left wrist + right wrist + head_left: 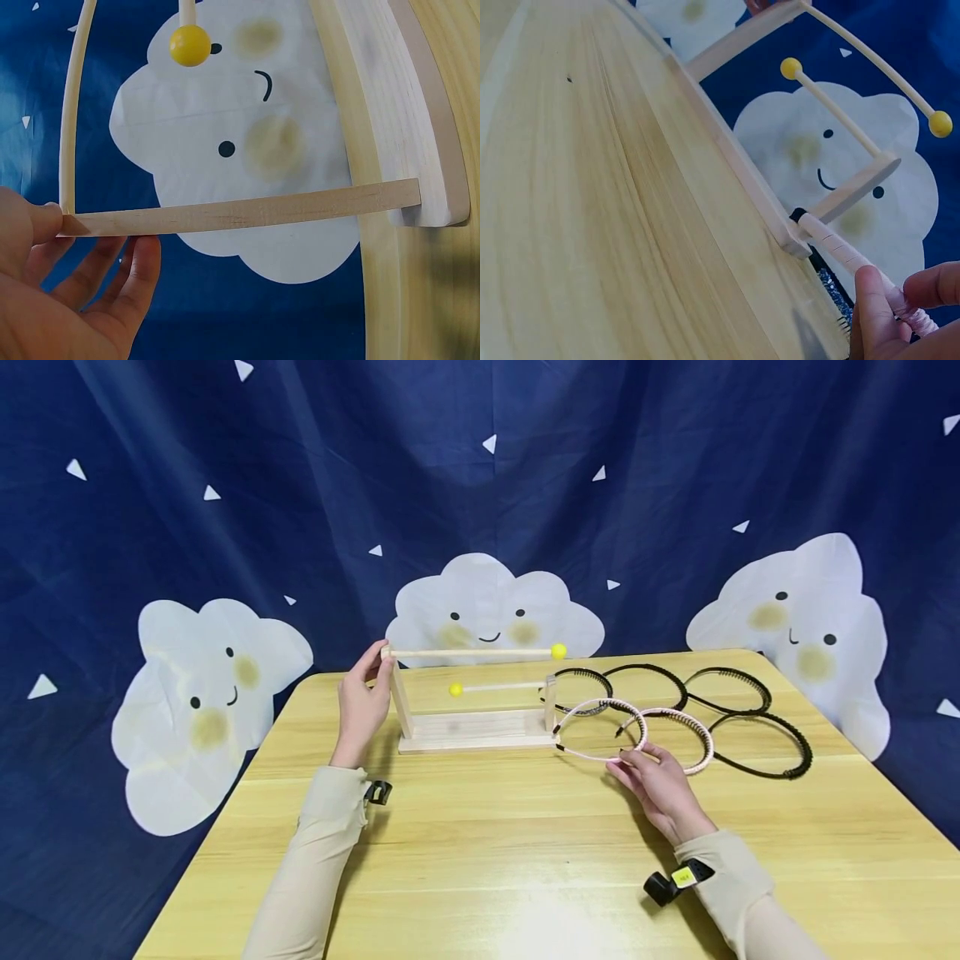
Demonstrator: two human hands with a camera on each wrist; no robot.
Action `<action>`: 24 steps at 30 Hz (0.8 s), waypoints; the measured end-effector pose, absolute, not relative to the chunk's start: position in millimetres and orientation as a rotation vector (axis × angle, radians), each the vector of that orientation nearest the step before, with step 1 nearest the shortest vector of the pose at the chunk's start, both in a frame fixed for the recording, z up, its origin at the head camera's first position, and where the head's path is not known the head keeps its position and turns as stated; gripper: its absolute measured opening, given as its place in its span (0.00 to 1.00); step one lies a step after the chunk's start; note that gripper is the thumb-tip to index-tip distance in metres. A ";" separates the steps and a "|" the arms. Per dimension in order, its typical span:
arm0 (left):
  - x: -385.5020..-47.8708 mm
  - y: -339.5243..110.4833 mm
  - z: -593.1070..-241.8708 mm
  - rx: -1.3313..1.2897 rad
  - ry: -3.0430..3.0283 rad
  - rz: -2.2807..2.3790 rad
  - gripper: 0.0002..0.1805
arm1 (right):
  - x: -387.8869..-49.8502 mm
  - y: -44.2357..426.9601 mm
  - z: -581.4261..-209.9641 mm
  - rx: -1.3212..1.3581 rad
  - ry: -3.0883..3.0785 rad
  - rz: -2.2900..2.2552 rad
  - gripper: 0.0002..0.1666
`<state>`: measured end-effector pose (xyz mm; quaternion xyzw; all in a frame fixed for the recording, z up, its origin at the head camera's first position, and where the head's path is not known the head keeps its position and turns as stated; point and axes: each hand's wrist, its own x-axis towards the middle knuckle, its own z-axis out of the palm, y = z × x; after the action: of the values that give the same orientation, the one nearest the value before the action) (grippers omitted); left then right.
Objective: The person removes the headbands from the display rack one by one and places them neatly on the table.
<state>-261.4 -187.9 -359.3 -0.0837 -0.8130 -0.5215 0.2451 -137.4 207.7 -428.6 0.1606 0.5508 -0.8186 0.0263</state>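
Note:
A pale wooden display rack point(480, 743) stands on the table, with two horizontal rods ending in yellow balls point(558, 652). My left hand point(363, 703) pinches the top of its taller left post point(247, 214) between thumb and fingers. Near the rack's right end, my right hand point(663, 787) holds a light pink headband point(600, 701) between thumb and fingers. In the right wrist view its black-tipped end point(799, 215) appears close to the shorter post point(859, 187); whether they touch I cannot tell. Both rods carry nothing.
Right of the rack lie another pink headband point(708, 747) and several dark ones, including a black headband point(804, 752) at the far right. The wooden table point(480, 852) backs onto a blue curtain point(480, 485) with white clouds.

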 end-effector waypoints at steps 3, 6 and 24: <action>-261.2 -187.8 -359.1 -0.227 -2.215 -1.436 0.21 | -137.0 206.2 -429.4 0.494 1.700 -2.514 0.41; -261.1 -187.6 -359.1 -0.224 -2.214 -1.434 0.21 | -137.3 206.4 -431.2 0.488 1.696 -2.503 0.41; -258.6 -192.1 -359.0 -0.203 -2.220 -1.412 0.22 | -126.6 218.5 -430.8 0.477 1.717 -2.366 0.41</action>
<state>-258.6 -192.1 -359.0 -0.0744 -0.8149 -0.5182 0.2488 -126.6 218.5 -430.8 0.1604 0.5772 -0.7957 0.0895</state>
